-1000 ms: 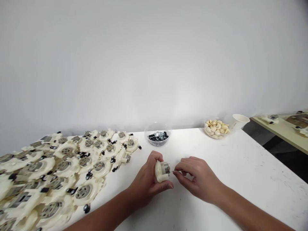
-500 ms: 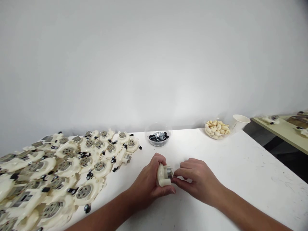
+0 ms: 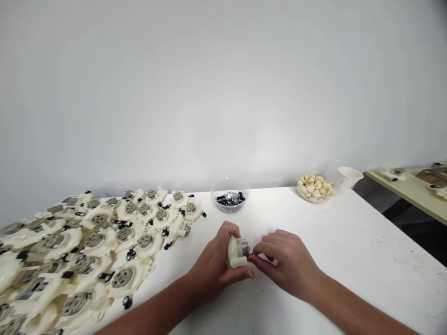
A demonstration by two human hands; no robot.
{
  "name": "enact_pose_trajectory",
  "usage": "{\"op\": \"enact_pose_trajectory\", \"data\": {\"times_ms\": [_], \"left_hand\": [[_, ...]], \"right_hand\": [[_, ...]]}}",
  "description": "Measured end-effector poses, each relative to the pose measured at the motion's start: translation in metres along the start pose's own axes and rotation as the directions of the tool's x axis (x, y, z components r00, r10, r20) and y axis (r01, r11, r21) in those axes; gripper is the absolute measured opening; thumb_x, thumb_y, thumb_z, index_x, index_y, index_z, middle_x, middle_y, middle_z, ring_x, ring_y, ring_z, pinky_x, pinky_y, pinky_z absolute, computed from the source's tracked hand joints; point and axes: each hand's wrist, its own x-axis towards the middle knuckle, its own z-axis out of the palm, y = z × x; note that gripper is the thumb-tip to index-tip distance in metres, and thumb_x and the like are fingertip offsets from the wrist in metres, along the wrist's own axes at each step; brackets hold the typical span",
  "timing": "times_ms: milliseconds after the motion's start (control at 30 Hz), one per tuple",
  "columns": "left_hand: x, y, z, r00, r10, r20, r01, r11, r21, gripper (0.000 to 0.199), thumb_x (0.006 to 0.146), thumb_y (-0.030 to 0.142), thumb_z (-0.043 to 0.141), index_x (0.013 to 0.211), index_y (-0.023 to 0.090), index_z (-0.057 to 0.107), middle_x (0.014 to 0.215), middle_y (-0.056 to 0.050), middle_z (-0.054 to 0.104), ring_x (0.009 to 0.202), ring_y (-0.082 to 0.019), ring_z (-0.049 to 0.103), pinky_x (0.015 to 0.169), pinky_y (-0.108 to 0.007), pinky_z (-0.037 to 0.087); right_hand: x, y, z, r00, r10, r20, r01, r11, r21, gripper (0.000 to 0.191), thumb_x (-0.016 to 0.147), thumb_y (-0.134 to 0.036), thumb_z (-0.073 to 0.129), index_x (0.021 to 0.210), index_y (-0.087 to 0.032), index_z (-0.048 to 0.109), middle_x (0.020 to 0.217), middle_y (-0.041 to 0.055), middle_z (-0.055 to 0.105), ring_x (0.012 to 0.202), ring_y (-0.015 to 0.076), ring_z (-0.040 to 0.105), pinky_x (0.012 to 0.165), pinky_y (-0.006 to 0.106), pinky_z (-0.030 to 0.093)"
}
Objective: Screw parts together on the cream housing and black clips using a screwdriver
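You've got the cream plastic housing (image 3: 233, 252) up off the table, its metal motor (image 3: 244, 247) facing right, and your left hand (image 3: 215, 257) is curled firmly around it, fingers over the top, thumb beneath. Your right hand (image 3: 284, 260) comes in from the right, its fingertips (image 3: 256, 247) pinched together against the motor's end; anything thin between them is too small to tell. Just left of your left hand sits the big spread of finished-looking housings (image 3: 122, 279), so room is tight on that side. To your right, the white table (image 3: 356, 251) lies wide open toward its slanting edge. Up at the back edge are a clear bowl of black and silver bits (image 3: 229, 209), a bowl of pale pieces (image 3: 314, 188) and a paper cup (image 3: 349, 179).
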Motion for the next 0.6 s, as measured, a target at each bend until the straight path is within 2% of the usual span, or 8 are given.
{"op": "enact_pose_trajectory", "data": {"times_ms": [133,233,400,600], "left_hand": [[0.000,0.002,-0.002,1.000,0.009,-0.012,-0.009,1.000,-0.017,0.055,0.088,0.062,0.070,0.112,0.025,0.036,0.102,-0.001,0.044,0.076,-0.015,0.042,0.068,-0.027,0.036],[0.000,0.002,-0.002,1.000,0.008,-0.003,-0.008,1.000,-0.020,0.055,0.088,0.061,0.070,0.113,0.025,0.036,0.101,-0.001,0.044,0.075,-0.014,0.042,0.067,-0.027,0.036],[0.000,-0.002,-0.001,1.000,0.016,0.020,-0.016,1.000,0.014,0.057,0.083,0.059,0.076,0.110,0.026,0.038,0.102,0.000,0.044,0.074,-0.014,0.041,0.065,-0.027,0.035],[0.001,-0.003,-0.001,0.998,0.039,0.053,-0.040,0.999,0.018,0.059,0.081,0.060,0.078,0.111,0.026,0.039,0.105,-0.001,0.045,0.076,-0.015,0.042,0.066,-0.027,0.035]], "right_hand": [[0.004,0.001,-0.010,0.996,0.058,0.074,-0.063,0.996,0.060,0.010,0.095,-0.024,0.062,0.089,-0.021,0.070,0.067,-0.0031,0.061,0.061,0.0134,0.053,0.066,0.028,0.036],[0.006,0.002,-0.014,0.991,0.068,0.113,-0.078,0.993,0.087,0.014,0.098,-0.020,0.056,0.092,-0.021,0.069,0.069,-0.0027,0.064,0.063,0.0136,0.055,0.067,0.028,0.039],[0.004,0.004,-0.012,0.992,0.060,0.114,-0.077,0.986,0.145,0.013,0.102,-0.024,0.057,0.105,-0.023,0.069,0.075,-0.0017,0.069,0.065,0.0143,0.057,0.069,0.029,0.041],[0.004,0.007,-0.012,0.995,-0.002,0.104,-0.012,0.991,0.132,0.019,0.105,-0.023,0.054,0.113,-0.027,0.071,0.076,-0.0019,0.068,0.066,0.0150,0.055,0.068,0.029,0.038]]}}
